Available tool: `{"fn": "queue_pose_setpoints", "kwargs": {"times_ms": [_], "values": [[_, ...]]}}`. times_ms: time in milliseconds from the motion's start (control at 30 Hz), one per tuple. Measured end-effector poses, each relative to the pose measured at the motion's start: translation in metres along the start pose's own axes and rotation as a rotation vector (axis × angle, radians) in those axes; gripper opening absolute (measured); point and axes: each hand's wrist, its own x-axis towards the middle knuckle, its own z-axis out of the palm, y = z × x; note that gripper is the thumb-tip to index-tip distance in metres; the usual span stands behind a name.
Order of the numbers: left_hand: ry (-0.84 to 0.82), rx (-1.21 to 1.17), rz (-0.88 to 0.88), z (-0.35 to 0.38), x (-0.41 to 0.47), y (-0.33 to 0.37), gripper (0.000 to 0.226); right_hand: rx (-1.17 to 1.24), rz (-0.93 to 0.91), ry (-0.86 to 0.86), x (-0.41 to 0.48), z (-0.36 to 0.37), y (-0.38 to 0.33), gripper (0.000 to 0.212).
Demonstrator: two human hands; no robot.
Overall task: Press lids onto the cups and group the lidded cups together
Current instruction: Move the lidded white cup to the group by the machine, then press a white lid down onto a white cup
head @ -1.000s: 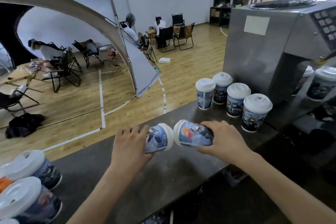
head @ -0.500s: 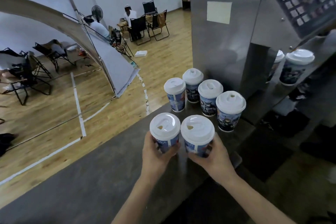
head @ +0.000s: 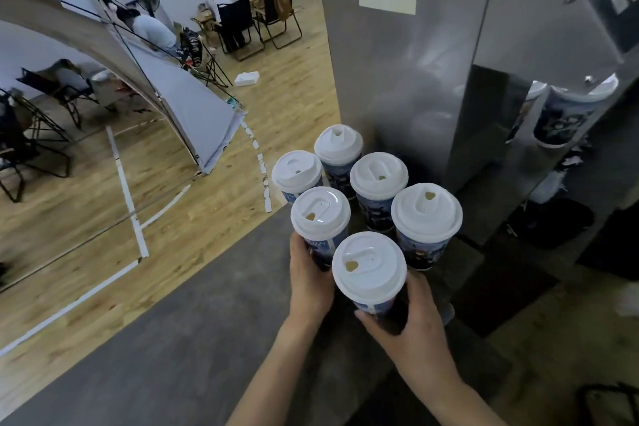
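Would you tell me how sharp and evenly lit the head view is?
Head view: white-lidded blue cups gripped by left hand and right hand are fairly sharp; soft glare on the brushed-steel machine; wide lens bows the white floor tape; lower right corner dim.

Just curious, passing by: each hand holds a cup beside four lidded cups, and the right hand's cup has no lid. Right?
Not quite: in the head view the right hand grips a cup already capped with a white lid. The rest is right.
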Motion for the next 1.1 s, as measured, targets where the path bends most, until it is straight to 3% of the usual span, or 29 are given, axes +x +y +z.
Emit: {"fn": "queue_pose_setpoints", "kwargs": {"times_ms": [133,300,433,600,733,867,967,1100], "values": [[-0.019,-0.064,0.007,0.011,0.008,0.003,0.084,-0.005,-0.017,0.015,0.006,0.002,0.005,0.082],[-0.031,-0.151,-0.04,0.019,0.014,0.006,0.073,-0.003,-0.021,-0.001,0.011,0.004,0.008,0.085],[-0.016,-0.157,-0.023,0.02,0.014,0.005,0.099,-0.012,-0.007,-0.005,0.012,0.006,0.007,0.087],[-0.061,0.046,-0.038,0.014,0.01,-0.006,0.07,-0.024,0.029,0.003,0.01,0.007,0.009,0.082],[-0.068,0.11,0.015,0.002,-0.003,-0.019,0.08,-0.031,0.072,0.019,0.004,0.007,0.008,0.085],[-0.109,0.226,0.055,-0.019,-0.032,-0.027,0.07,0.016,0.029,0.148,-0.015,0.006,0.01,0.086],[-0.124,0.249,0.083,-0.041,-0.057,-0.033,0.06,0.039,-0.013,0.192,-0.035,0.013,0.007,0.072],[-0.097,0.273,0.105,-0.079,-0.093,-0.041,0.054,0.053,-0.055,0.047,-0.06,0.034,-0.013,0.051]]}}
